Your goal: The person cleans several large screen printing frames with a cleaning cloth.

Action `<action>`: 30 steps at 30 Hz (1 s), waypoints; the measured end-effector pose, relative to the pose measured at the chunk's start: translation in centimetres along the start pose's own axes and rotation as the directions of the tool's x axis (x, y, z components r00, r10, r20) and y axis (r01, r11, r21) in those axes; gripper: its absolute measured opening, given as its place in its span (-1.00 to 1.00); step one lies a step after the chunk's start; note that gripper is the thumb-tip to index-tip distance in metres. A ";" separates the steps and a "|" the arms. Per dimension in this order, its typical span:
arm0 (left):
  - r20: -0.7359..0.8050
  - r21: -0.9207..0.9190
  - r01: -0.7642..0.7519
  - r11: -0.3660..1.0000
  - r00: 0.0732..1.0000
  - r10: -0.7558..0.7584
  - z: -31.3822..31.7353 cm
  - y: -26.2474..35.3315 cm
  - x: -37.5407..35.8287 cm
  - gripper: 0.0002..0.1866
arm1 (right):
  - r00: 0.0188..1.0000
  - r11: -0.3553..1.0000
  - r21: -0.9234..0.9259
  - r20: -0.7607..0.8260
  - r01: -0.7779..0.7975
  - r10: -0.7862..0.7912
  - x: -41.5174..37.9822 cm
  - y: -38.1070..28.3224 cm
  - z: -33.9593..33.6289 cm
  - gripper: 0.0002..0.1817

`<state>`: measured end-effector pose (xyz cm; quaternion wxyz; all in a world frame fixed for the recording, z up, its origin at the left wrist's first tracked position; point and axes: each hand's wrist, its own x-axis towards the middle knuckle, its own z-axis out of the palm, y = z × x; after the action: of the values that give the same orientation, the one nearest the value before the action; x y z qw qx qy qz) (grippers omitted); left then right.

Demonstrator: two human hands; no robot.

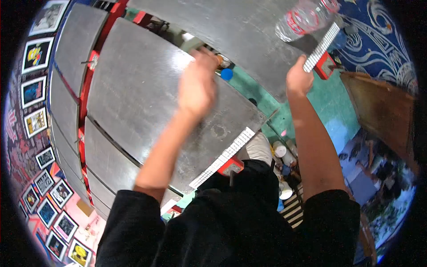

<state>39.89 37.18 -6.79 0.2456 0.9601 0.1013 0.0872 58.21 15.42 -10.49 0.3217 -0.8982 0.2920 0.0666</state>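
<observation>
My left hand (197, 86) is above the far edge of a flat grey board (138, 84), its fingers smeared by motion. Just beyond its fingers, in the gap between two boards, a round blue object (227, 74) shows. My right hand (300, 78) is closed around the near edge of a second grey board (249, 40), its thumb beside a white ruled strip (321, 48). A clear plastic bottle (302, 21) with red print lies on that second board. Another white ruled strip (222, 156) runs along the near edge of the first board.
More grey boards (66, 95) continue to the left on red metal arms (84, 104). Red brackets (324, 66) sit under the board ends. Containers (284, 153) stand on the green floor (331, 95) below. A brown wooden panel (378, 107) leans at the right. Framed pictures (38, 55) line the left wall.
</observation>
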 end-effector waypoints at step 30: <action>-0.549 0.195 0.601 0.776 0.722 -0.421 -11.6 -22.5 -22.7 -0.51 | 0.998 0.985 0.172 0.060 -0.014 0.004 1.9 1.6 1.1 0.06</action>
<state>12.08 56.42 -10.41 0.0474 0.8684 0.4380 0.2275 58.93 14.21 -12.75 0.4062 -0.8634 0.2911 0.0694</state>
